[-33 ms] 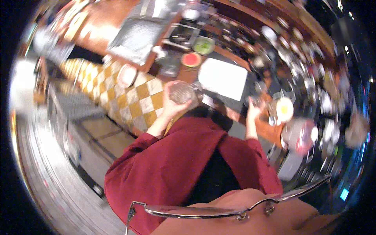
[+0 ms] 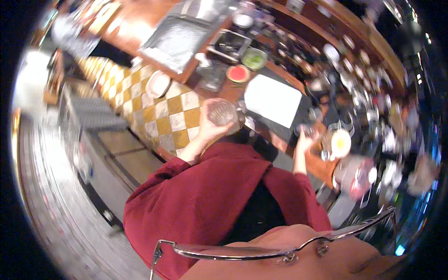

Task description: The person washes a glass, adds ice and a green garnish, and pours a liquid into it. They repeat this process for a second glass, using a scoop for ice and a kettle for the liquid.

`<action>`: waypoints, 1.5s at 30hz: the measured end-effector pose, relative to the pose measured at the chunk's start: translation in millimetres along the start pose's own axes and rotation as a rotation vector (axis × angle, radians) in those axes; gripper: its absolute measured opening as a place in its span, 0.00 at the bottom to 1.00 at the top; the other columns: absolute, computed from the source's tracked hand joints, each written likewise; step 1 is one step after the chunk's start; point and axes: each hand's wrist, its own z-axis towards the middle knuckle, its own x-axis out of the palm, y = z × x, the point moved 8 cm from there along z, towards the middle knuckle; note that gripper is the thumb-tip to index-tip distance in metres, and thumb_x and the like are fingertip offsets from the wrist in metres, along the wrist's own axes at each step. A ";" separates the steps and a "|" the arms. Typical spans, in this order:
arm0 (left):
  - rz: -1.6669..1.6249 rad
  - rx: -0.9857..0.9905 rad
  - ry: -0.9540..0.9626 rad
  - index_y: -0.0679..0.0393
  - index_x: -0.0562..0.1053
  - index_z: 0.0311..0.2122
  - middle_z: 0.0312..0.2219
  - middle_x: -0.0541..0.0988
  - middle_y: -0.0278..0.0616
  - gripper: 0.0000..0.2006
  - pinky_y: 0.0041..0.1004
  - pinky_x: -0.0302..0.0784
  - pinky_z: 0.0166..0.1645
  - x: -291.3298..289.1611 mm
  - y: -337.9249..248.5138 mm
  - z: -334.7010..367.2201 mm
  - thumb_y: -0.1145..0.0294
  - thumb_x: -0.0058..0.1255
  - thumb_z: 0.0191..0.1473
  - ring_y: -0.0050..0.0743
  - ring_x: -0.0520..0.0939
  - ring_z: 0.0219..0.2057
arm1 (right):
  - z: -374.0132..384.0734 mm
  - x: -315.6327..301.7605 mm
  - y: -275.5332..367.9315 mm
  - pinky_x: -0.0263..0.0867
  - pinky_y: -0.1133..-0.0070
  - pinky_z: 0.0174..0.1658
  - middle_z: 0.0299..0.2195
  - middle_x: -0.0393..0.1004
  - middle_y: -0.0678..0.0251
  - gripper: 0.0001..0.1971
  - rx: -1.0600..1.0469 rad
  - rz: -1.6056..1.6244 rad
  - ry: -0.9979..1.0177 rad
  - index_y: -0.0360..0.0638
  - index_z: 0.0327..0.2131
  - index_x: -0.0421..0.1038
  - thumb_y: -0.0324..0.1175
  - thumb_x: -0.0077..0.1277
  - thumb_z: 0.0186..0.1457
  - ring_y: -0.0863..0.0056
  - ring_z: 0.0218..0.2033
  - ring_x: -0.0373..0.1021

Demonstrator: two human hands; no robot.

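Note:
My left hand [image 2: 208, 125] is wrapped round a clear glass vessel [image 2: 221, 114] with a patterned wall, held in front of my dark red sleeve. Out to the right, my right hand [image 2: 303, 140] has its fingers closed at a small clear, glass-like object, too blurred to name. Between and beyond the hands lies a white rectangular sheet or board [image 2: 273, 101] on a dark mat [image 2: 301, 113]. A bowl with something yellow in it [image 2: 340, 143] stands just right of my right hand.
Farther off are a bowl of red content [image 2: 238, 73], a bowl of green content [image 2: 254, 59] and a metal bin [image 2: 229, 45]. A recessed metal basin [image 2: 179, 44] sits at the upper left. Yellow-and-white tiles [image 2: 158, 116] run along the left. Bottles and cups crowd the right.
The whole view has shifted slightly, so the counter sits a little farther right. Both hands keep about the same pose and grip.

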 end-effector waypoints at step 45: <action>0.046 0.015 -0.077 0.61 0.59 0.47 0.42 0.67 0.46 0.40 0.35 0.67 0.53 -481.5 67.9 125.2 0.72 0.64 0.21 0.36 0.71 0.46 | -23.6 580.0 282.8 0.67 0.65 0.43 0.38 0.71 0.57 0.16 -0.505 -1.430 0.871 0.40 0.39 0.66 0.32 0.48 0.44 0.60 0.42 0.69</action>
